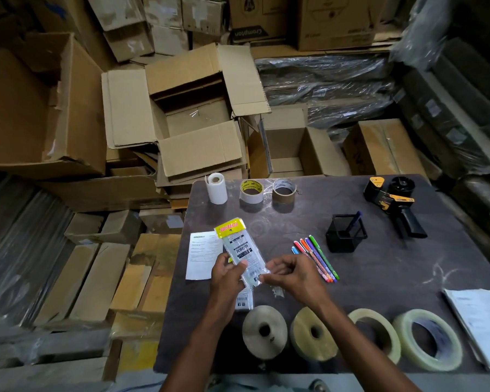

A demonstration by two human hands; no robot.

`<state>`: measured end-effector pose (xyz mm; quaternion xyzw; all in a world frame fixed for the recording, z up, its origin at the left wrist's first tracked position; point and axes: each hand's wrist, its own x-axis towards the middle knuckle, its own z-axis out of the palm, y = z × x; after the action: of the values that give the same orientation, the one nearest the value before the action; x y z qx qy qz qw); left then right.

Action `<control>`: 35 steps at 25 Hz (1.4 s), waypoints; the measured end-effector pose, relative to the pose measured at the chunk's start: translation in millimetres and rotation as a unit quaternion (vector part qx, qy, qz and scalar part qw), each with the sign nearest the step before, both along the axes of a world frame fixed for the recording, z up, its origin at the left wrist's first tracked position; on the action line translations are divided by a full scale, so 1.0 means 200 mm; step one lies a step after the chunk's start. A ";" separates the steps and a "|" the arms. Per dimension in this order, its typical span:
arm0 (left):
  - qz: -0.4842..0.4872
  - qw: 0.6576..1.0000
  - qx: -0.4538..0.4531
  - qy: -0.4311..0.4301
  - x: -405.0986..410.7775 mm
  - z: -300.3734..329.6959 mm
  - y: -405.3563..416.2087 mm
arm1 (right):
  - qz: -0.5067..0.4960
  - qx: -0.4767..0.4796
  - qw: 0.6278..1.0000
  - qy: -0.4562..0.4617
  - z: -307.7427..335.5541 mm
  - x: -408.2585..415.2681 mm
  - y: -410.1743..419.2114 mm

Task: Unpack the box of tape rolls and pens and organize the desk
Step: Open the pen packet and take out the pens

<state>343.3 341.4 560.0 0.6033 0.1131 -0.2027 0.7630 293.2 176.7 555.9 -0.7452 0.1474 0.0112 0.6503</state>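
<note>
The clear pen packet (242, 251) carried a yellow header with red lettering, and the loose pens (316, 257) beside it ran blue, red, orange, purple and green. The desk (379, 278) was dark grey-brown (scuffed pale in places), the tape dispenser (392, 203) black and yellow, the pen holder (345, 234) black.

Two bare forearms came into view from the near edge of the desk (379, 278), with no sleeves, cuffs or gloves on them. Neither wrist carried a watch or a band, and no ring showed on any finger. The left hand (227, 274) and the right hand (292, 274) were both uncovered. The nails looked short and plain. Nothing of the upper arms or clothing could be seen.
</note>
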 end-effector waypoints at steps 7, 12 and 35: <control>-0.031 0.999 0.014 -0.022 0.01 0.03 -0.04 | 0.014 -0.005 1.000 -0.018 0.01 -0.03 -0.03; -0.001 1.000 0.005 0.011 0.01 0.02 -0.06 | 0.047 -0.062 0.995 -0.060 0.03 -0.06 -0.05; 0.010 0.978 -0.192 0.075 0.05 0.08 -0.19 | -0.093 0.232 0.961 0.122 0.00 -0.09 0.03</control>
<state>354.3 303.7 575.3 0.4271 0.1352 -0.2575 0.8561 276.2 182.4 556.1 -0.5501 0.2878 0.0757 0.7802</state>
